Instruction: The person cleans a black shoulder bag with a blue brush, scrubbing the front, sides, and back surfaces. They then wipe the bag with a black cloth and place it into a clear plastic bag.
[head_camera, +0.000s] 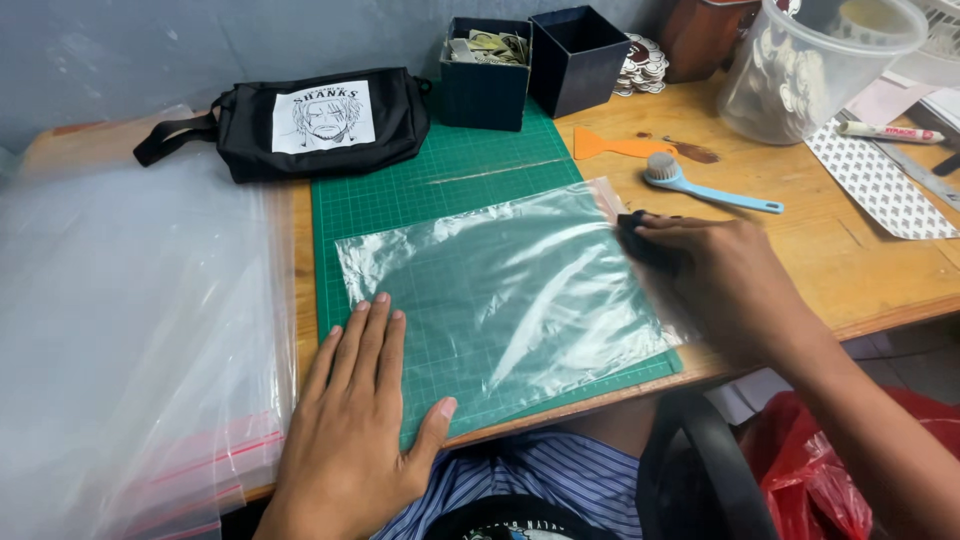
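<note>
While your left hand (360, 420) lies flat with fingers spread on the near-left corner of the clear plastic bag (500, 300), keep that pressure even — it seems to be what stops the film from creeping over the green cutting mat (440, 175). The bag lies at the middle of the mat, its long side running from nine o'clock to three o'clock, its right end overhanging the mat's edge onto the wooden worktop (850, 270).

Your right hand (715, 275) sits at three o'clock of the bag, fingers curled shut around a small dark object (635, 235) pressed against the film; what it is, I cannot tell. Work it in slow, straight passes away from the pinned corner, so wrinkles are pushed out rather than folded in, and lean lightly — the film looks thin and apt to crease.

At twelve o'clock of the bag stand two dark boxes (535, 65), with a black pouch (320, 120) at eleven. A blue brush (700, 185) and an orange scraper (610, 147) lie near one o'clock, and a stack of clear zip bags (130, 330) sits at nine.
</note>
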